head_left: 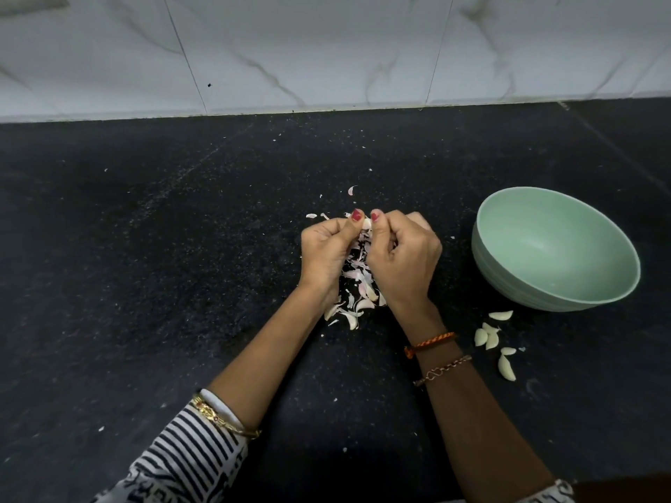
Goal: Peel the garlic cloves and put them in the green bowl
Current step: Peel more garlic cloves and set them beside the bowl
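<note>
garlic clove (pixel 366 223): mostly hidden between both thumbs | skins (pixel 357 270): partly covered under left hand (pixel 326 248) and right hand (pixel 403 255) | sleeves: cut off by bottom edge | table (pixel 145 248) specks: too small to tell

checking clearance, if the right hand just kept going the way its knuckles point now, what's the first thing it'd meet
The right hand points away from the person, toward the wall. Beyond the garlic clove it pinches with the left hand, only a loose peel scrap lies ahead on the countertop, then probably the tiled wall.
</note>
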A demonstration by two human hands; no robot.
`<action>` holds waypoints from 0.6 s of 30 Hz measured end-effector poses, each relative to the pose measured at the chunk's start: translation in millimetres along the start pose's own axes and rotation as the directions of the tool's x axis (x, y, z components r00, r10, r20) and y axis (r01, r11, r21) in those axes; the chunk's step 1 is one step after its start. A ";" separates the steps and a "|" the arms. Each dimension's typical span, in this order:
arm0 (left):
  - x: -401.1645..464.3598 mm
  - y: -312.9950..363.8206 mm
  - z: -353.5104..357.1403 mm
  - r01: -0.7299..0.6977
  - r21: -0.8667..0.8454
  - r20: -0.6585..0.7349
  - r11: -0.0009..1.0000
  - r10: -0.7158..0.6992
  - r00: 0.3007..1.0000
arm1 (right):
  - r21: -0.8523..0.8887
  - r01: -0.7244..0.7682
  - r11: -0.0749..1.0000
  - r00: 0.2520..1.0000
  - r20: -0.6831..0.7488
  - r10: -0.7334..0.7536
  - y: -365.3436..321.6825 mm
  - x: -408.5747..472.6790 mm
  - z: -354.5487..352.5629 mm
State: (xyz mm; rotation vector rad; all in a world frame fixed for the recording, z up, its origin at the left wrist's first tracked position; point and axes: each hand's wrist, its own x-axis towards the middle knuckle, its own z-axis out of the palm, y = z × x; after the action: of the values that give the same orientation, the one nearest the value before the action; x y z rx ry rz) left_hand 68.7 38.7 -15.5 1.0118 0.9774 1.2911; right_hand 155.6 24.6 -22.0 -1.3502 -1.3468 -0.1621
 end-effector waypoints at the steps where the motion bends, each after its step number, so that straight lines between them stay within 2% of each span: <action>1: -0.1 -0.3 -0.3 -0.001 -0.007 -0.009 1.000 0.001 1.000 | -0.006 0.047 0.999 0.999 -0.013 -0.047 -1.3 -0.3 0.4; 4: 2.8 0.3 -5.8 -0.053 0.026 0.100 0.998 0.050 0.994 | 0.103 0.017 0.995 1.000 0.000 -0.017 -3.7 0.5 -0.6; 8: 6.8 4.9 -12.2 -0.060 0.110 0.291 0.992 0.025 0.956 | 0.248 -0.196 0.949 0.976 0.139 0.165 -1.3 0.9 1.5; 10: 7.4 6.1 -11.7 -0.089 0.169 0.312 0.982 0.032 0.950 | 0.238 -0.231 0.943 0.968 0.159 0.196 1.5 1.1 2.4; 15: 5.5 4.1 -10.3 -0.068 0.140 0.303 0.988 0.023 0.953 | 0.186 -0.295 0.937 0.949 0.174 0.264 1.4 -0.2 0.3; 17: 6.3 3.6 -10.9 -0.074 0.130 0.295 0.989 0.032 0.955 | 0.173 -0.303 0.937 0.950 0.131 0.283 -3.1 -1.0 0.4; 18: 7.6 3.3 -12.1 -0.094 0.146 0.284 0.985 0.049 0.958 | 0.133 -0.250 0.959 0.967 0.080 0.241 -5.2 -1.4 0.7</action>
State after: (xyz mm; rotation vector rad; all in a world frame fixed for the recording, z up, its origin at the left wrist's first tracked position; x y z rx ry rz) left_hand 56.5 46.8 -15.7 1.3244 0.8401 1.1035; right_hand 150.8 22.6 -20.2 -1.3977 -1.2060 0.1438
